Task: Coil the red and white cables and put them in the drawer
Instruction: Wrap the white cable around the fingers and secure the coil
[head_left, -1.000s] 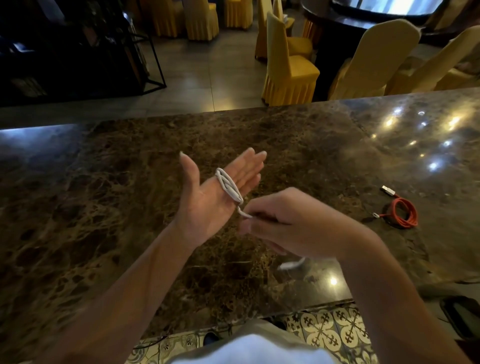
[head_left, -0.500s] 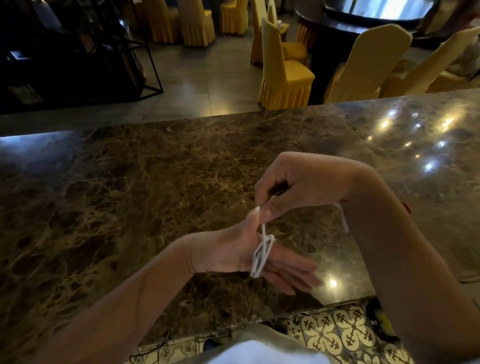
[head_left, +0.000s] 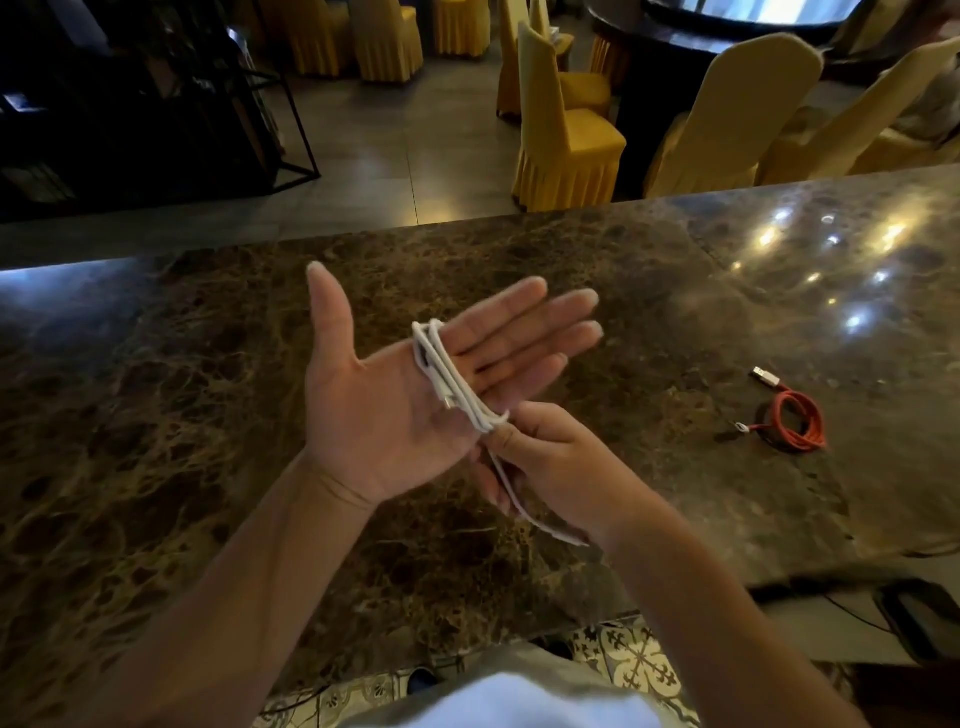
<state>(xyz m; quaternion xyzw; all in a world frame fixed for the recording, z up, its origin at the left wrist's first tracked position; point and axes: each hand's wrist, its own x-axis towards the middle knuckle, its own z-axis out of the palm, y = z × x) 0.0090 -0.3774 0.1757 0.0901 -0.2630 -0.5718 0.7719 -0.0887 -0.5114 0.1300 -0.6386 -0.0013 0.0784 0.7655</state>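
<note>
The left hand (head_left: 395, 395) is held palm up above the dark marble counter (head_left: 156, 441), fingers straight and together, thumb standing apart and pointing away from the body. The white cable (head_left: 451, 383) is wound in several turns across the base of the four fingers, the loops lying slantwise over the palm side from the edge near the forefinger down to the edge near the little finger; a small connector shows among the turns on the palm. The left fingers do not curl round the cable: they stay flat, serving as a form for the coil. The right hand (head_left: 545, 457) sits just beside the lower edge of the left palm, its fingers curled, thumb and forefinger pinching the cable where it leaves the coil. From that pinch the loose tail runs down under the right hand and ends in a pale tip near the wrist, over the counter. The red cable (head_left: 797, 421) lies well apart to the right on the counter, already gathered into a small round coil, with one metal plug stretched out beyond it and a second small end beside it. Beyond the far edge of the counter stand chairs in yellow covers (head_left: 566, 135) on a tiled floor. No drawer can be made out
</note>
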